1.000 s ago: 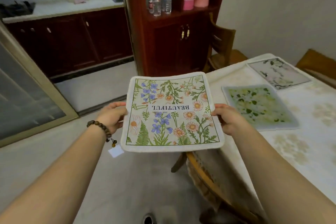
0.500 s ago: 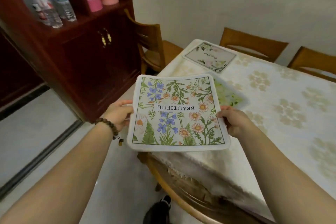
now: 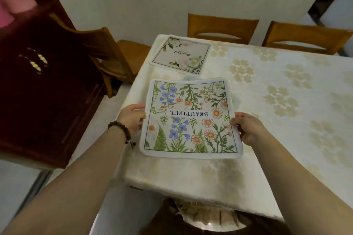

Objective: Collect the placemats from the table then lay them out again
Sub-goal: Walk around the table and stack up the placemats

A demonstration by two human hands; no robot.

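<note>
- Head view, change: the wildflower placemat (image 3: 191,118), held out over the floor a second ago, now sits low over the near left corner of the table (image 3: 286,101).
- Effect: it covers nearly all of the green leaf placemat (image 3: 188,77), of which only a pale far corner shows.
- Judgement: probably a stacking move in the collecting stage. The rose placemat (image 3: 180,54) at the far corner lies uncollected.
- Left hand (image 3: 131,116): grips the mat's left edge.
- Right hand (image 3: 248,128): grips the right edge.
- Position: the mat spans between both hands, roughly level, with its lettering upside down to the wearer. Contact with the mat below cannot be told.
</note>
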